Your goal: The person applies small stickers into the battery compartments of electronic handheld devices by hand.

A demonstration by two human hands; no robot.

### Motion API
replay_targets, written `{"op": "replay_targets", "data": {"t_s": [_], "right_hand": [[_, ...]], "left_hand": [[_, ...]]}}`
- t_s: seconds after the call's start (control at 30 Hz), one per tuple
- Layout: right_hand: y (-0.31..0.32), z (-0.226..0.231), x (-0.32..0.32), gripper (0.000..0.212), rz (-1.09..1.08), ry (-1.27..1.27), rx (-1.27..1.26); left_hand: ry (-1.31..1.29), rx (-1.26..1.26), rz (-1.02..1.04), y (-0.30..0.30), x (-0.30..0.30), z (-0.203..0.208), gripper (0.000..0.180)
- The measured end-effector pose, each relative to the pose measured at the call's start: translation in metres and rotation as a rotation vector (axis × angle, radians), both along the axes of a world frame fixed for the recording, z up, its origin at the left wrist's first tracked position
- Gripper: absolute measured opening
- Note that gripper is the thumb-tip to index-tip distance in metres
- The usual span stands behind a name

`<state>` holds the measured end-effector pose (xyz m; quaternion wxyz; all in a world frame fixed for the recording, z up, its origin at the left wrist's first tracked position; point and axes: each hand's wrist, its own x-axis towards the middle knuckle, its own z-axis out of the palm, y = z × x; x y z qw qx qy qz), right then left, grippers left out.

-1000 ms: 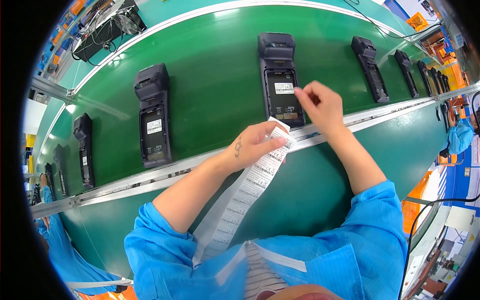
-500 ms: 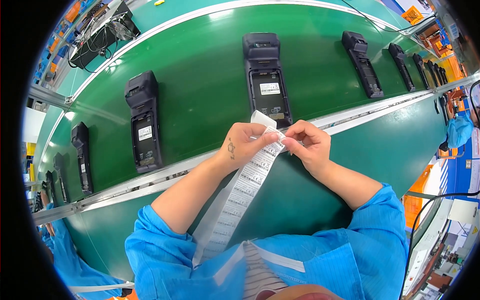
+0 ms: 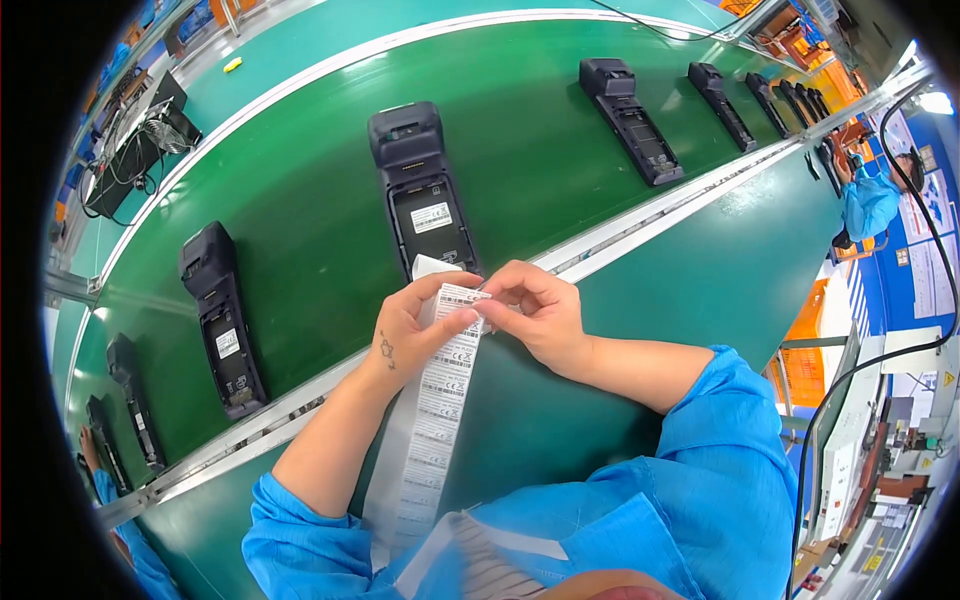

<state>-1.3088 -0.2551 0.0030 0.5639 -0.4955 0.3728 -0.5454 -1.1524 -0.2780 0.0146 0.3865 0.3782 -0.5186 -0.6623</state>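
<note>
Shifted leftward in my view, the nearest dark handheld device [image 3: 421, 190], long axis running near to far, lies just beyond my left hand [image 3: 420, 318], the closer one, which holds the label strip [image 3: 440, 390]; my right hand [image 3: 537, 315] pinches the strip's far right corner.

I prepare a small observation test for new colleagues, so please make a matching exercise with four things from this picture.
1. label strip
2. right hand
3. small yellow object
4. sleeves

A. blue
B. at the strip's upper right edge
C. in the left hand
D. upper left, beyond the green belt

Pairs: 1-C, 2-B, 3-D, 4-A
</note>
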Motion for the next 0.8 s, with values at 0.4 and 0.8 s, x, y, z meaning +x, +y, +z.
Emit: {"op": "replay_targets", "data": {"t_s": [0.4,0.8], "right_hand": [[-0.025,-0.001,-0.022,0.007,-0.248,-0.01,0.047],[-0.037,-0.005,-0.037,0.008,-0.281,-0.057,-0.01]], "left_hand": [[-0.121,-0.147,-0.297,-0.006,0.0,-0.014,0.021],[-0.059,0.033,-0.054,-0.015,-0.014,-0.025,0.008]]}}
